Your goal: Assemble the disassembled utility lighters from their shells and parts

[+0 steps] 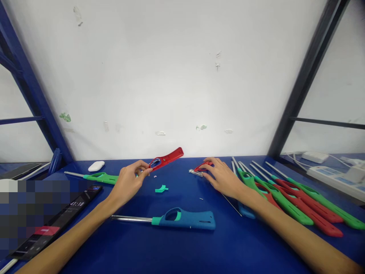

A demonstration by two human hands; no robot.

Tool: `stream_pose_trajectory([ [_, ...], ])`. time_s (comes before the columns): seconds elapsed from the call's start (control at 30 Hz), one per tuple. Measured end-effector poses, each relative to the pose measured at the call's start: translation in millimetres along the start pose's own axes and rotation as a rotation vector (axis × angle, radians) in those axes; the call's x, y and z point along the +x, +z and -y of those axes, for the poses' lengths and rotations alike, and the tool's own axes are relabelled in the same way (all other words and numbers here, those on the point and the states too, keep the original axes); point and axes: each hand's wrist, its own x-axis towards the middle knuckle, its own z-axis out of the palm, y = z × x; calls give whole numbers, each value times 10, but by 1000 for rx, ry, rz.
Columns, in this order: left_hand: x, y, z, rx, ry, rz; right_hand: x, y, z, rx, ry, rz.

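My left hand (131, 178) pinches one end of a red lighter casing half (170, 156), raised above the table and slanting up to the right. My right hand (224, 179) has its fingers curled over another red lighter casing piece (202, 166) low at the table; its far end is hidden under the fingers. Against that piece lies a small silvery, partly clear part (195, 173). A loose teal trigger (161, 189) rests between the hands. Nearer me lies a whole blue stick lighter (196, 220), its metal tube pointing left.
Several green and red stick lighters (299, 205) lie at the right, partly behind my right forearm. A thin metal rod (232, 205) is beside it. At left are a green lighter (102, 177), a white case (96, 166) and a phone (71, 211). A power strip (336, 180) stands far right.
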Motion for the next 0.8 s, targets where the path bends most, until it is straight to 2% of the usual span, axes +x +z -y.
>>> stream_pose_trajectory([
  [0.13, -94, 71, -124, -132, 118, 121, 6, -36, 53, 72, 9, -22],
  [0.27, -156, 130, -164, -153, 163, 165, -72, -145, 194, 175, -104, 60],
  [0.43, -152, 138, -150, -117, 168, 125, -119, -181, 309, 233, -154, 125],
  [0.63, -152, 136, -158, 16, 215, 95, -30, -124, 187, 243, -115, 85],
  [0.7, -126, 132, -100, 113, 181, 43, -13, -126, 118, 241, -102, 80],
  [0.8, -62, 129, 54, 294, 54, -32, -10, -130, 36, 227, -85, 82],
])
